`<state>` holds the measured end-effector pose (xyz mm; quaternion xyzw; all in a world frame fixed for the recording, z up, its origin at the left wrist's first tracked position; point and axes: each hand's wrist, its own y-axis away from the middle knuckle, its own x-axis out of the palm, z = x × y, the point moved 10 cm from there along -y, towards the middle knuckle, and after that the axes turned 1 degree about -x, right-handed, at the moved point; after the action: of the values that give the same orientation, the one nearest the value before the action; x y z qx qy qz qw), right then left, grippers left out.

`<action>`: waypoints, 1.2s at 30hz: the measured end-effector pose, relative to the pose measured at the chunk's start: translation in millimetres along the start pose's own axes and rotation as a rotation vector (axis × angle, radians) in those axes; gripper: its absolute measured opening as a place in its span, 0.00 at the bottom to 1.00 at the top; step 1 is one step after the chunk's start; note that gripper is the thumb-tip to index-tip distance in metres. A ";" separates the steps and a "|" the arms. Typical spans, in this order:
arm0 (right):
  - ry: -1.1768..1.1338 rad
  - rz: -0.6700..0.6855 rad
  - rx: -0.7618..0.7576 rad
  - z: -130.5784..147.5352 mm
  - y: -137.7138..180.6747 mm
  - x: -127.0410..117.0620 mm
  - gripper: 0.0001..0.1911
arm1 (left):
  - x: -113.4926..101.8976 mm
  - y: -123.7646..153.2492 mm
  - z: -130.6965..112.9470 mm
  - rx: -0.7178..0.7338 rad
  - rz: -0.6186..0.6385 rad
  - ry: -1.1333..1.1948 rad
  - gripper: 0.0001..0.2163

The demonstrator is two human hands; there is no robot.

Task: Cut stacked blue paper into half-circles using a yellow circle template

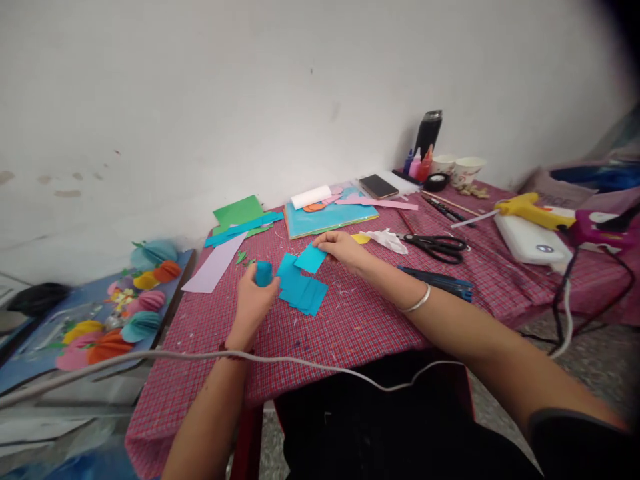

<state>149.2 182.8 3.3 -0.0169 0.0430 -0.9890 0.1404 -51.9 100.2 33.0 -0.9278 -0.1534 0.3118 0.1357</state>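
My left hand [254,297] is closed around a curved blue piece of paper [263,273]; whether it is one sheet or a small stack, I cannot tell. Between the thumb and fingers of my right hand [340,248] is the edge of a flat blue paper square [311,259]. That square overlaps the upper part of a loose pile of blue paper squares [303,297] lying on the checked tablecloth [350,333]. Small green paper scraps [242,257] lie just beyond my left hand.
Black scissors [440,247] and a blue-black zip pouch [435,283] lie right of my right forearm. A yellow glue gun [535,212] rests by a white box [533,240]. A white cable [320,365] crosses in front. Paper fruit shapes [145,300] sit at left.
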 end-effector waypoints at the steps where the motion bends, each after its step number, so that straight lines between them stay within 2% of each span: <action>1: -0.013 0.023 0.017 -3.0 1.4 3.8 0.05 | -13.5 -0.3 -3.3 0.012 -0.070 0.017 0.09; 4: 0.050 0.118 -0.001 -11.5 4.5 22.6 0.05 | -47.1 4.6 -18.6 0.122 -0.283 -0.117 0.08; 6: 0.212 0.168 -0.086 -14.4 5.6 35.6 0.06 | -43.0 7.4 -27.4 0.206 -0.258 -0.255 0.08; 9: 0.532 0.240 -0.256 -15.9 9.4 52.6 0.08 | -1.2 12.1 -30.8 0.311 0.025 -0.397 0.06; 12: 0.746 0.327 -0.353 -18.0 14.5 61.4 0.10 | 42.7 24.1 -26.0 0.347 0.343 -0.415 0.04; 13: 0.795 0.350 -0.374 -17.5 15.9 62.1 0.10 | 51.2 27.4 -24.0 0.334 0.416 -0.381 0.04; 15: 0.857 0.352 -0.426 -10.7 17.9 60.0 0.10 | 56.2 28.8 -20.2 0.255 0.477 -0.235 0.05; 17: 0.840 0.292 -0.470 2.6 19.0 54.0 0.09 | 54.4 27.3 -14.6 0.113 0.503 0.024 0.07; 20: 0.616 0.183 -0.464 24.4 22.6 44.1 0.07 | 59.2 31.0 -8.9 -0.107 0.590 0.485 0.11; 23: 0.310 0.220 -0.393 36.4 33.2 49.5 0.07 | 66.6 36.0 -9.3 -0.212 0.642 0.751 0.14; 26: 0.087 0.355 -0.308 39.2 47.7 67.4 0.07 | 71.0 38.1 -9.2 -0.247 0.649 0.840 0.17; 28: 0.015 0.406 -0.256 36.4 54.0 75.9 0.08 | 72.2 38.7 -6.7 -0.281 0.637 0.855 0.19; 32: 0.095 0.353 -0.242 31.1 55.1 75.6 0.13 | 71.5 37.5 -2.4 -0.300 0.597 0.803 0.22; 36: 0.191 0.318 -0.271 32.7 55.8 73.3 0.14 | 65.2 31.5 -1.7 -0.206 0.490 0.693 0.21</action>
<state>95.8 106.3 32.5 0.0652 0.1907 -0.9367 0.2864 4.9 95.1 -11.6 -0.9953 0.0956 -0.0121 0.0078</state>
